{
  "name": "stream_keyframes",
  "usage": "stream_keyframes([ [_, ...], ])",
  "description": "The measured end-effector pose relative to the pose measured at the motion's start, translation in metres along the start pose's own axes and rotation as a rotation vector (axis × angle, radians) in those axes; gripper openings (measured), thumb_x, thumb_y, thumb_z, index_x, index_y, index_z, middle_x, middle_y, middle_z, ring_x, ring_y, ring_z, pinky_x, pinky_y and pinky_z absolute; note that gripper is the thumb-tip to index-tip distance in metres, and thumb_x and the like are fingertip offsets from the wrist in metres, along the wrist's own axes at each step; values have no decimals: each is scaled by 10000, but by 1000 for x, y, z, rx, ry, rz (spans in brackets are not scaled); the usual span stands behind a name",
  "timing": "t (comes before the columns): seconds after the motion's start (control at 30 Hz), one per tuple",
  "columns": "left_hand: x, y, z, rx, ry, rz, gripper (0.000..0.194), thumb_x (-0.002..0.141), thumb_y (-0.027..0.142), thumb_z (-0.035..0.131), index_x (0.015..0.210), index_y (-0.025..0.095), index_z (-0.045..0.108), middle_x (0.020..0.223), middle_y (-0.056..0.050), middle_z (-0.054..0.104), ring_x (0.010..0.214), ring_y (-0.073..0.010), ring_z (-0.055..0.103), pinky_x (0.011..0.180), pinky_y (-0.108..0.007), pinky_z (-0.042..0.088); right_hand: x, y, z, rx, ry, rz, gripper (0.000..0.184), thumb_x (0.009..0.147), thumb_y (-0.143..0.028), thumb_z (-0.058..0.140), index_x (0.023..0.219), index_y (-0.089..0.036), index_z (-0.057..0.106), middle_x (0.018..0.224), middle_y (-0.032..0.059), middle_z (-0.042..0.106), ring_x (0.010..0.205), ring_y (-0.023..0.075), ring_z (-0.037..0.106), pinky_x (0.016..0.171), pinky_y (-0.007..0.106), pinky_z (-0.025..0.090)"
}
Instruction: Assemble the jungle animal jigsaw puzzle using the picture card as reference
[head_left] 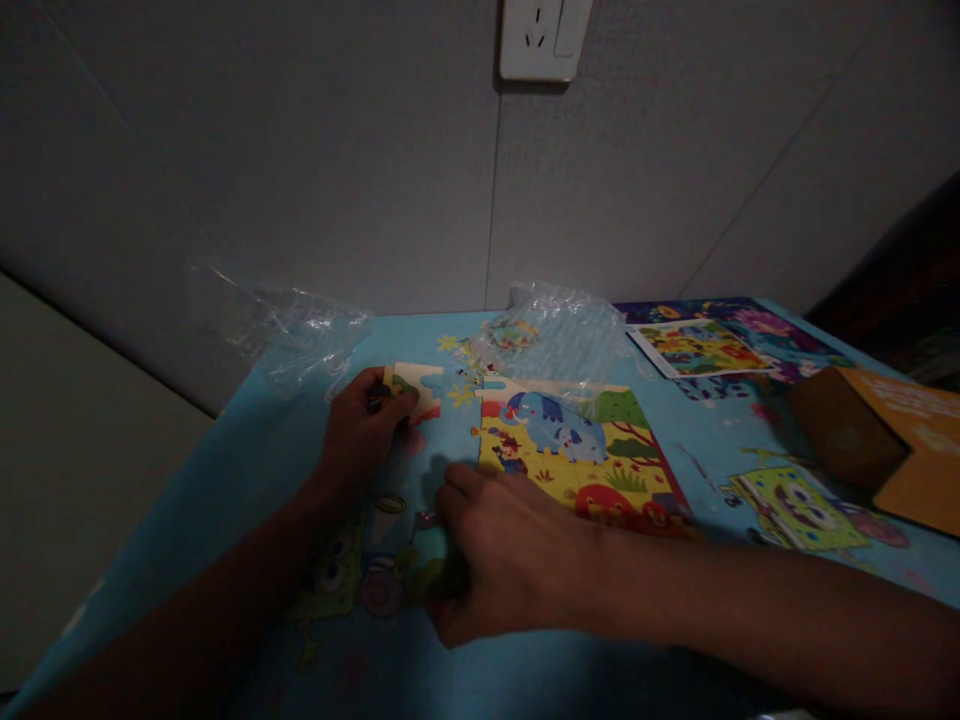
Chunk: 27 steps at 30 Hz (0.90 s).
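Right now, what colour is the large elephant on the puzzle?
The large elephant is mostly blue, in the head view.

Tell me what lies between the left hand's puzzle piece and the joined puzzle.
Head view: only blue tablecloth, printed with yellow flowers, between piece and puzzle.

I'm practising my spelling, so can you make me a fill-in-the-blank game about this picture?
The pale-topped jigsaw piece is in the person's ___ hand.
The elephants on the jigsaw puzzle are ___.
The power socket on the wall is ___.

Missing words: left; blue; white.
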<state>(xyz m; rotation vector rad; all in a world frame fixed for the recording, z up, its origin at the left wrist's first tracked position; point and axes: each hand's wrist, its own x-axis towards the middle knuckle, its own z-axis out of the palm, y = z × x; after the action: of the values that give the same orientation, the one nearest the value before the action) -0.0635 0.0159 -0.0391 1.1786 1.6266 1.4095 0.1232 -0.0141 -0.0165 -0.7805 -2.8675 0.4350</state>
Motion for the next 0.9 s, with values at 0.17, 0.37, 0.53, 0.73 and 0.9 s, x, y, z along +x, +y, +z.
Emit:
stream_keyframes([
  [0.17,-1,3,0,25,16,19,304,684,365,735,891,159,647,689,9,655,517,-122,567,474,-225,456,1,5,10,74,62,20,572,569,-621,720,870,-136,684,807,63,627,647,195,566,601,344,499],
  [0.37,-2,3,0,-37,-29,-33,359,683,394,754,926,166,620,709,-2,674,460,-127,574,425,-243,471,0,8,11,200,95,75,500,532,-578,716,825,-179,643,809,36,632,635,177,572,602,329,509],
  [0.53,-1,2,-1,-50,-47,-29,351,688,387,755,927,170,618,700,9,676,421,-125,578,413,-242,468,0,11,16,343,200,92,483,503,-543,709,827,-210,574,806,10,628,675,176,601,660,330,526],
  [0.73,-3,0,-3,-61,-145,3,275,706,317,712,921,181,607,618,53,611,404,-117,560,385,-221,450,-1,14,18,443,331,27,465,481,-505,712,801,-223,526,802,5,619,717,188,611,681,329,520],
  [0.9,-7,1,-4,27,-315,-41,453,693,259,641,1141,197,609,525,87,551,324,-121,494,326,-217,400,-2,12,10,423,342,58,462,506,-504,729,824,-224,546,821,10,630,725,187,610,712,329,517],
])
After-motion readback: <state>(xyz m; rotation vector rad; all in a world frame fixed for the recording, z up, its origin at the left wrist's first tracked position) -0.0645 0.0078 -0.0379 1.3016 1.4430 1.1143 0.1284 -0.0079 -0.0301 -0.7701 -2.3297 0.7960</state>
